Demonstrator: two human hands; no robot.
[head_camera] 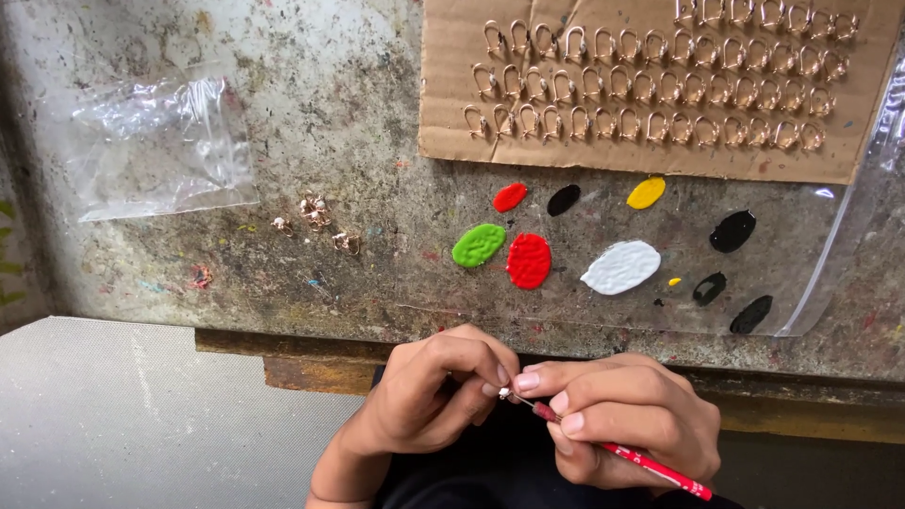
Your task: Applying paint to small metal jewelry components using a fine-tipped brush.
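Red-handled brush [650,462] in right grip [622,429], tiny piece [503,392] in left grip [424,396], clear bag [156,146] far left.

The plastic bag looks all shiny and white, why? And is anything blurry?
In the head view, light glares off the crinkled clear plastic bag, so its folds show white. The paint blobs and the metal hooks on the cardboard are sharp. The left hand and right hand, holding a thin red brush, sit in dimmer light, slightly soft.
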